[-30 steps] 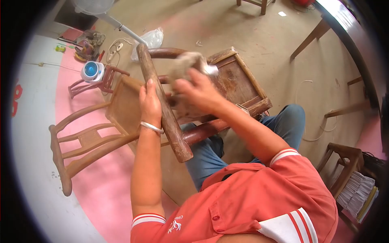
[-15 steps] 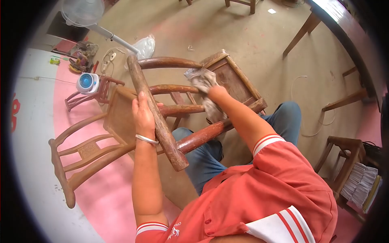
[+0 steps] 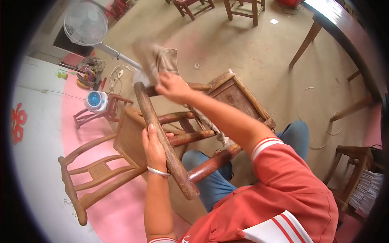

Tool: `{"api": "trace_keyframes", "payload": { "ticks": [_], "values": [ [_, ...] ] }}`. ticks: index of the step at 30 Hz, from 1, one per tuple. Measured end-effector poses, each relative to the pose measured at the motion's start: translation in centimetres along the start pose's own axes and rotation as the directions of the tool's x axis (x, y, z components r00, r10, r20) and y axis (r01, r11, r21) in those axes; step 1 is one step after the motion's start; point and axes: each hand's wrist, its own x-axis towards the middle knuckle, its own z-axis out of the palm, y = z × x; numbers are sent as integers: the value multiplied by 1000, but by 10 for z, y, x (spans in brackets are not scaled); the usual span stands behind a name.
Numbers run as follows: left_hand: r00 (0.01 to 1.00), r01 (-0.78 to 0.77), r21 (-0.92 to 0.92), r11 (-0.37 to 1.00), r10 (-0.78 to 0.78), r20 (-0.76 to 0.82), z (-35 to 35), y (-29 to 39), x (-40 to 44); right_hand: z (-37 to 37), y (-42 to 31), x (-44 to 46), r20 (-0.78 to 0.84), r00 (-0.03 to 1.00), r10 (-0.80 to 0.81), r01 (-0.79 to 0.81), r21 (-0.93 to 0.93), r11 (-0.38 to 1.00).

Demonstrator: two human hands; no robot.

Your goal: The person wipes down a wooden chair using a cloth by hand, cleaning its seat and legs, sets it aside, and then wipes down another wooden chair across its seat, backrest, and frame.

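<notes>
A worn wooden chair (image 3: pixel 160 135) lies tipped across my lap, its backrest toward me and its seat panel (image 3: pixel 237 99) to the right. My left hand (image 3: pixel 154 150) grips the chair's top rail, thumb along the near side and fingertips showing past the far side. In my right hand (image 3: pixel 175 87) is a greyish-beige cloth (image 3: pixel 168 60), raised over the far end of the backrest and partly smeared by motion. More pale fabric (image 3: pixel 210 123) hangs between the backrest bars below my right forearm; whether it is the same cloth I cannot tell.
A second wooden chair (image 3: pixel 107 170) lies at the left by the pink-and-white wall. Beyond it are a small stool with a blue-and-white fan (image 3: pixel 95 99) and a standing fan (image 3: pixel 86 24). A dark table (image 3: pixel 344 30) and a stool with stacked papers (image 3: pixel 364 192) are at the right.
My right hand has moved with the cloth from between the backrest bars up and left to the backrest's far end. My left hand keeps its hold. The view has shifted slightly.
</notes>
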Motion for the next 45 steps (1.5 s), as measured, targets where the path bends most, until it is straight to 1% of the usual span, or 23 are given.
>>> {"api": "trace_keyframes", "payload": {
  "ticks": [1,6,7,9,11,13,15,16,18,19,23,26,28,31,32,33,35,38,39,41,42,44,45],
  "values": [
    [1000,16,6,1000,-16,-11,1,0,-1,9,-4,-6,-45,993,-107,103,-92,990],
    [1000,19,-21,1000,-19,10,4,4,-2,5,29,-3,6,995,-95,95,-72,993],
    [1000,21,-17,1000,-21,14,5,3,-3,4,45,-4,76,997,13,-12,-17,1000],
    [1000,7,-12,1000,-7,-12,4,2,-1,-2,80,-6,50,975,218,-205,-182,962],
    [1000,7,-5,1000,-7,1,3,1,-1,-35,120,-4,260,787,559,-336,-578,743],
    [1000,20,-37,999,-20,2,5,4,-4,-79,152,-35,128,784,608,-310,-767,561],
    [999,40,-36,999,-40,-2,5,7,-5,-114,178,-69,196,696,691,-194,-875,444],
    [999,32,-31,999,-32,-4,5,6,-5,-123,184,-93,200,686,700,-190,-879,438],
    [1000,26,-26,999,-26,-8,6,6,-4,-136,186,-144,252,821,512,-41,-869,492],
    [999,46,-34,998,-46,-11,5,5,-3,-146,174,-163,265,810,522,-31,-871,490],
    [999,36,-26,999,-35,4,3,3,-3,-177,95,-239,310,678,667,119,-941,316],
    [999,-4,-40,999,3,-32,5,1,-2,-188,68,-275,306,556,773,-15,-926,377],
    [1000,12,-34,999,-12,-13,4,2,-3,-203,27,-253,602,246,759,-119,-759,640],
    [999,33,-19,999,-32,5,6,6,-4,-195,33,-184,575,201,793,-185,-772,608],
    [999,51,-11,999,-51,1,5,8,-5,-184,56,-181,440,515,736,-296,-714,634],
    [999,48,-8,999,-48,-7,4,7,-6,-172,77,-180,221,754,619,-378,-623,684],
    [999,46,16,999,-46,11,2,5,-3,-146,74,-141,63,716,696,-493,-660,567],
    [999,24,20,999,-24,-32,10,7,-4,-88,93,-162,207,478,854,-411,-806,425],
    [999,21,14,1000,-20,-41,8,6,-2,-82,76,-169,274,485,830,-233,-875,424],
    [999,34,33,999,-34,-6,5,5,-2,-79,76,-189,337,595,730,-211,-811,546],
    [999,30,27,999,-29,-15,5,5,-3,-81,68,-207,341,579,740,-219,-810,544],
    [1000,13,1,1000,-13,-15,8,5,-3,-98,57,-222,591,579,562,21,-700,714],
    [1000,19,-9,1000,-19,-9,8,6,-3,-111,56,-222,590,580,561,32,-705,708]
  ]
}}
